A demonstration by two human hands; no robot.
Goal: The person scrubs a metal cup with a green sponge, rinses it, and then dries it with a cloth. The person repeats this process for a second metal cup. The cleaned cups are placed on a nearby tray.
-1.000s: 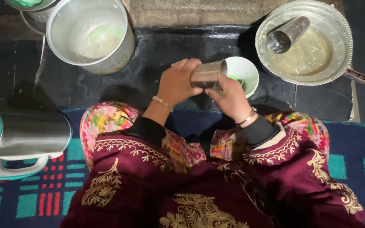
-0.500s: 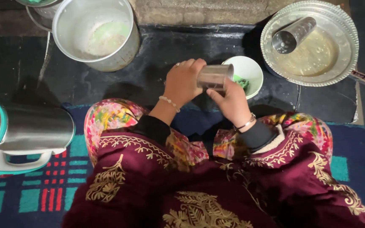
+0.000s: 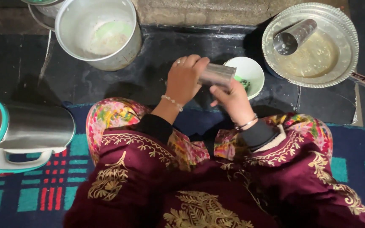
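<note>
My left hand (image 3: pixel 184 78) grips a steel tumbler (image 3: pixel 217 75) held sideways, its mouth turned toward the right. My right hand (image 3: pixel 231 98) is at the tumbler's mouth end, its fingers against the rim and underside. Just behind them sits a small white bowl (image 3: pixel 252 69) with something green inside. Both hands are over a dark wet floor (image 3: pixel 157 55), in front of my knees.
A large steel pot (image 3: pixel 99 31) with pale residue stands at the upper left. A round metal tray (image 3: pixel 313 44) at the upper right holds another steel tumbler (image 3: pixel 295 36) lying on its side. A steel and teal jug (image 3: pixel 20 135) lies on the checked rug (image 3: pixel 47 194) at left.
The tumbler has tipped so its mouth points more to the right and downward. My right hand slid lower along it; my left hand kept its grip.
</note>
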